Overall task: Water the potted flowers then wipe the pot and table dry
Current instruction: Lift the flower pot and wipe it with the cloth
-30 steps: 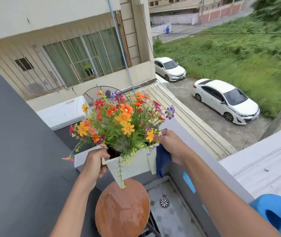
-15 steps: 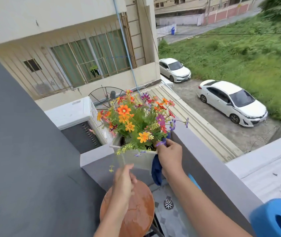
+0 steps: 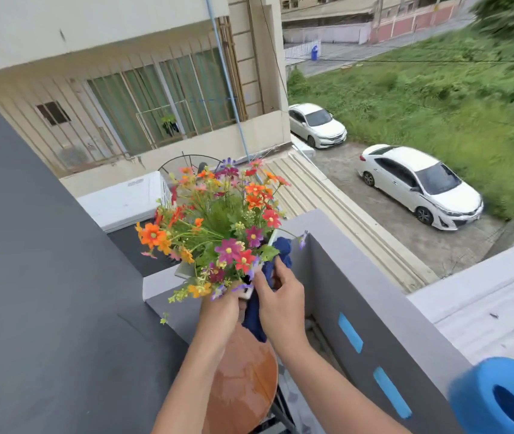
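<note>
From the head view, the left hand [image 3: 223, 311], free half a second before, had closed under the white square pot of orange and pink flowers [image 3: 246, 291], lifted above the round brown table [image 3: 243, 380], while the right hand [image 3: 280, 303] at three o'clock gripped the dark blue cloth [image 3: 257, 317], suggesting wiping was underway.

Left hand [image 3: 221, 311]: forearm extended forward, fingers curled closed, gripping | Right hand [image 3: 280, 303]: forearm extended, fingers [image 3: 284, 270] pinched closed, just beside left hand
</note>
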`<state>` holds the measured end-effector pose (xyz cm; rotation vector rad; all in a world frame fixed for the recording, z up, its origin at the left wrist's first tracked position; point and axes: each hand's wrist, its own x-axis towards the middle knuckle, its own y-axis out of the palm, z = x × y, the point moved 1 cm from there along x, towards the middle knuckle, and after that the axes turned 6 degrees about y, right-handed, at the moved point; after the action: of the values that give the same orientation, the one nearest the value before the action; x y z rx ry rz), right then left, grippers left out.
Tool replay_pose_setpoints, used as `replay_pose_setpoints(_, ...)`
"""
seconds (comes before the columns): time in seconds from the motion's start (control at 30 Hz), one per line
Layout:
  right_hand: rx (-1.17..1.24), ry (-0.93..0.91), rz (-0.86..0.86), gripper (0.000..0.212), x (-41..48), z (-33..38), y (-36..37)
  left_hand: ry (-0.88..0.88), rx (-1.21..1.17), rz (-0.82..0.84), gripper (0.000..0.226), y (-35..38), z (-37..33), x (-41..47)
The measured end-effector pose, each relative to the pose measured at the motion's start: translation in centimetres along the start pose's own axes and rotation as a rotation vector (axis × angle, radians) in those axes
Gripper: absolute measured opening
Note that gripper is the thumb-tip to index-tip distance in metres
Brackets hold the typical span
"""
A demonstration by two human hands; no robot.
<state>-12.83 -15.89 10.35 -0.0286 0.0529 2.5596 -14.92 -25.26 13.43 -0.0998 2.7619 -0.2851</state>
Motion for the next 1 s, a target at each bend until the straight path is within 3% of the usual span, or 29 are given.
replay_pose_setpoints(0.07, -0.037, -0.054, -0.005, 0.023, 0.3, 0.4, -0.3, -0.022, -0.011, 0.045, 0.017, -0.6, -0.4, 0.0)
replay_pose_setpoints(0.2, -0.092, -0.066, -0.087, 0.016, 3.7, 0.8, -1.4, -0.008, -0.19, 0.095, 0.031, -1.6, -0.8, -0.6)
replay_pose_setpoints(0.33, -0.189, -0.048, -0.115, 0.02, 4.7, -1.1, -1.4, 0.013, -0.29, 0.164, 0.03, -1.6, -0.9, -1.0)
replay_pose_setpoints(0.4, -0.195, -0.032, -0.088, 0.012, 3.3, -2.1, -0.8, 0.016, -0.281, 0.153, 0.03, -1.5, -0.8, -0.6)
replay_pose_setpoints(0.6, -0.162, 0.003, 0.04, 0.04, -0.3, -3.9, 0.8, 0.035, -0.229, 0.089, 0.026, -2.2, -0.5, 0.8)
replay_pose_setpoints(0.73, 0.005, -0.042, 0.036, 0.018, 0.0, -1.8, 0.3, 0.027, -0.133, 0.046, 0.029, -2.2, -0.1, 1.3)
replay_pose_setpoints(0.87, -0.014, -0.053, -0.026, 0.026, 4.0, -1.2, -2.1, 0.023, -0.036, 0.089, 0.031, -3.6, 0.4, 1.6)
replay_pose_setpoints(1.0, -0.034, 0.072, 0.076, 0.025, 7.1, 0.6, -4.3, 0.067, -0.01, 0.139, 0.029, -5.0, 0.4, 1.6)
